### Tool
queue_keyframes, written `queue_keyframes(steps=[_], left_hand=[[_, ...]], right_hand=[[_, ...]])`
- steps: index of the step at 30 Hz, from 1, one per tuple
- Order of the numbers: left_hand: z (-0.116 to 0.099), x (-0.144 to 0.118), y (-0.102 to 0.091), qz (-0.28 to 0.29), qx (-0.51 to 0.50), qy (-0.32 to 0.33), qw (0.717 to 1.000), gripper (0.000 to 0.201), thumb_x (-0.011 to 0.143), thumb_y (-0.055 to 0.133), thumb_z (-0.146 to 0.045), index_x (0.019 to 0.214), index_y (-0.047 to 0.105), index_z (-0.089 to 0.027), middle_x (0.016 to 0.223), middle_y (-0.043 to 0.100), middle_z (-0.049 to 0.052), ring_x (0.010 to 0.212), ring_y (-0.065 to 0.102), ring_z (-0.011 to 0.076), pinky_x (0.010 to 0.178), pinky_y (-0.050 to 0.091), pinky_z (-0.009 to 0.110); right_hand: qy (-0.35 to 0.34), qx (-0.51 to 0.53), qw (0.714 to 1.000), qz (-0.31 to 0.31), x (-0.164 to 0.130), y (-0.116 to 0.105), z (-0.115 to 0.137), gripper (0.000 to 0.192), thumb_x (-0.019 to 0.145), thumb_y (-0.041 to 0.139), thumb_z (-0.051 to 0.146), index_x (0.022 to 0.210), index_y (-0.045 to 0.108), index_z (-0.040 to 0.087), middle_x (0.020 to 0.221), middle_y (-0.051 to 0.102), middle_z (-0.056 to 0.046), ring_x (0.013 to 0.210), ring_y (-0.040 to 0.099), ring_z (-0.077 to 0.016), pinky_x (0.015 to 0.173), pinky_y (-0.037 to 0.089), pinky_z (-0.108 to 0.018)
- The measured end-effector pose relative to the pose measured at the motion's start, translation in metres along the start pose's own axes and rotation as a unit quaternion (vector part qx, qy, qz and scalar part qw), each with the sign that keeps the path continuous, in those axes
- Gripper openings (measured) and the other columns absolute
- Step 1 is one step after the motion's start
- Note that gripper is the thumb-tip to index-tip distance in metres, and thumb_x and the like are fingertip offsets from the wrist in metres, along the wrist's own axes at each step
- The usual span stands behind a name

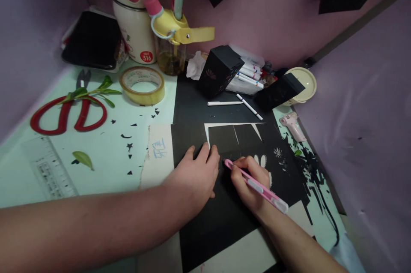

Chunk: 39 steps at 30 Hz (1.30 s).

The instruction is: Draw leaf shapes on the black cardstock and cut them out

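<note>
The black paper sheet [224,204] lies flat on the counter [105,153], and everything else is best placed from it. The left hand [195,176] rests on its left part, palm down and fingers spread, pressing it still without gripping anything. Just to the right, the right hand [248,183] is clenched around a pink craft knife [255,185], held like a pen, its tip touching the paper close to the left fingertips.

The main risk, as I judge it, is that closeness — if the blade skids on the smooth paper or is pulled toward the left, it could nick the pressing fingers. A lighter press from the left hand could also let the sheet creep, so the cut would wander or tear.

The sheet itself is matte black, with folds or scored panels near its upper edge and small white flower-like marks [278,153] on its right part. Black offcuts [308,166] are strewn just off its right edge.

Beyond its top edge stand two black paper boxes [220,69] and two white pens [224,103]. Well to its left lie a tape roll [142,85] and red scissors [67,114].
</note>
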<state>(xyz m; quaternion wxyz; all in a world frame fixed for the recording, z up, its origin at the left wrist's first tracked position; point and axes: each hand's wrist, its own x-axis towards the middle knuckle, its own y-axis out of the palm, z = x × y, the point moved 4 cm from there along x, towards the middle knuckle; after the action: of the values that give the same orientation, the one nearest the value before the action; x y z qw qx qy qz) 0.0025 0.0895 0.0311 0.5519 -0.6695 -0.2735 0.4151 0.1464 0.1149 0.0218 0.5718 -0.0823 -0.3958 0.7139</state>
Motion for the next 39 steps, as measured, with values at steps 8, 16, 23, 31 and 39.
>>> queue_keyframes(steps=[8, 16, 23, 31, 39], left_hand=[[-0.001, -0.001, 0.001, 0.000, 0.005, 0.003, 1.000, 0.074, 0.089, 0.064, -0.051, 0.146, 0.044, -0.008, 0.152, 0.040, 0.022, 0.137, 0.041, 0.0387, 0.106, 0.045, 0.054], [0.000, 0.001, 0.000, 0.000, -0.004, 0.001, 1.000, 0.074, 0.089, 0.064, -0.050, 0.146, 0.044, -0.008, 0.151, 0.041, 0.022, 0.137, 0.041, 0.0388, 0.106, 0.045, 0.055], [0.000, 0.001, -0.002, 0.029, -0.006, -0.001, 1.000, 0.074, 0.092, 0.060, -0.049, 0.148, 0.039, -0.004, 0.154, 0.036, 0.023, 0.139, 0.038, 0.0382, 0.108, 0.043, 0.054], [0.002, 0.001, -0.003, 0.021, -0.001, -0.004, 1.000, 0.073, 0.091, 0.062, -0.049, 0.146, 0.041, -0.005, 0.153, 0.038, 0.023, 0.138, 0.040, 0.0378, 0.107, 0.044, 0.054], [0.002, 0.001, -0.002, 0.023, 0.005, -0.005, 1.000, 0.074, 0.092, 0.060, -0.050, 0.147, 0.040, -0.006, 0.154, 0.036, 0.022, 0.139, 0.038, 0.0375, 0.107, 0.043, 0.053]], right_hand=[[0.012, -0.021, 0.999, -0.026, 0.001, 0.001, -0.004, 0.013, 0.085, 0.060, 0.020, 0.072, 0.058, 0.021, 0.063, 0.068, 0.001, 0.053, 0.062, -0.0130, 0.049, 0.045, -0.023], [0.005, -0.030, 0.999, -0.034, 0.003, 0.001, 0.000, 0.013, 0.085, 0.059, 0.021, 0.072, 0.059, 0.022, 0.059, 0.066, 0.002, 0.049, 0.061, -0.0123, 0.047, 0.044, -0.022], [-0.010, -0.052, 0.999, -0.008, 0.008, 0.003, 0.006, 0.012, 0.085, 0.060, 0.018, 0.074, 0.058, 0.022, 0.060, 0.064, 0.003, 0.049, 0.059, -0.0110, 0.049, 0.043, -0.022], [-0.019, -0.049, 0.999, 0.004, 0.009, 0.006, 0.005, 0.012, 0.087, 0.059, 0.018, 0.076, 0.058, 0.022, 0.060, 0.061, 0.003, 0.048, 0.054, -0.0098, 0.048, 0.041, -0.022], [-0.046, -0.057, 0.997, 0.036, 0.008, 0.005, 0.006, 0.014, 0.089, 0.054, 0.016, 0.075, 0.055, 0.021, 0.064, 0.061, 0.002, 0.052, 0.053, -0.0104, 0.050, 0.041, -0.022]])
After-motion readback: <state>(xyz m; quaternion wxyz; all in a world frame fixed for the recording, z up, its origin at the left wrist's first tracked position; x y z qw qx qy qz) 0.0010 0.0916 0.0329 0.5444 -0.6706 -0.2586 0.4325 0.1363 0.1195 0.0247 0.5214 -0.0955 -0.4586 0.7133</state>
